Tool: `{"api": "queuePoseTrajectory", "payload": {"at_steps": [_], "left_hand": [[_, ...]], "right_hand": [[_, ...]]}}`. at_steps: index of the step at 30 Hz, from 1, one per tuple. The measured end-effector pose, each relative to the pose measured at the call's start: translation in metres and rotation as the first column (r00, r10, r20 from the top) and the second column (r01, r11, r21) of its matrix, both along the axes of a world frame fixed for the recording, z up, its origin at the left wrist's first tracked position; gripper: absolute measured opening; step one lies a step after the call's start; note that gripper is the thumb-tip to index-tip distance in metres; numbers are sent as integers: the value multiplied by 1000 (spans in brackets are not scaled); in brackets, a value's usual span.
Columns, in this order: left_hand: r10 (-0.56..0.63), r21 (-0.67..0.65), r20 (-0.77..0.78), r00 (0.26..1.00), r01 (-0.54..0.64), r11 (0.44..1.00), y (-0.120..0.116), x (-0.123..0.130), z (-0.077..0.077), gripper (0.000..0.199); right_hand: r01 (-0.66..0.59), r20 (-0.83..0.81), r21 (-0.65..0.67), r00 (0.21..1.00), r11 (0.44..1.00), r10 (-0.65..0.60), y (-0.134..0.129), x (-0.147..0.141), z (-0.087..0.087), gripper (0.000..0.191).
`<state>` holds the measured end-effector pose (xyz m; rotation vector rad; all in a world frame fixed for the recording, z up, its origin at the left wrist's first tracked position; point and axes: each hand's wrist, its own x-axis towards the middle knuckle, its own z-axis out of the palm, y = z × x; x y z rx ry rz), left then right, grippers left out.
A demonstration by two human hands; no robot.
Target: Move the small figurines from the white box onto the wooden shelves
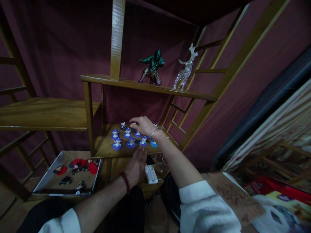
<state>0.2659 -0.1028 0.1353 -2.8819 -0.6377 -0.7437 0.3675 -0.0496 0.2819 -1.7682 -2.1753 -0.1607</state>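
Note:
Several small figurines on round purple and blue bases stand in rows on the low wooden shelf (104,151). My right hand (143,126) reaches over them to the back row, its thumb and fingers around a small white-headed figurine (133,124) that they partly hide. Beside it on the left stands a dark-and-white figurine (123,126). My left hand (137,164) lies with fingers stretched out at the shelf's front edge, the tips close to a front-row purple figurine (143,141); whether they touch it I cannot tell.
An open box (41,181) with red and black figurines stands lower left. A white device (151,174) lies below the shelf edge. Overhead, the upper shelf (145,86) bears a green-bronze crouching statue (153,68) and a clear deer statue (186,71). Bags and packages (279,210) sit at right.

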Motion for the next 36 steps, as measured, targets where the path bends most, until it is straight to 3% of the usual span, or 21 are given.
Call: {"api": "queuePoseTrajectory", "payload": {"at_steps": [4,8,14,18,25,36], "left_hand": [[2,-16,-4,1000,-2,1000,-2,-3,3,54],[7,-64,70,998,-3,998,-3,-4,2,55],[-1,-58,89,996,6,998,-3,-4,3,46],[-3,-21,80,997,5,1000,-5,-6,3,44],[29,-23,71,997,-27,999,-8,-6,-1,46],[0,42,33,999,-1,999,-7,-7,-8,53]], "right_hand": [[109,-88,125,991,986,-99,-34,24,-6,24],[242,-239,217,952,946,-189,-62,48,-24,23],[357,-351,224,898,907,-267,-89,75,-60,20],[423,-393,234,865,875,-312,-96,85,-71,20],[337,-260,261,927,904,-271,-85,98,-61,21],[275,6,-17,961,961,-275,-40,105,-40,26]]}}
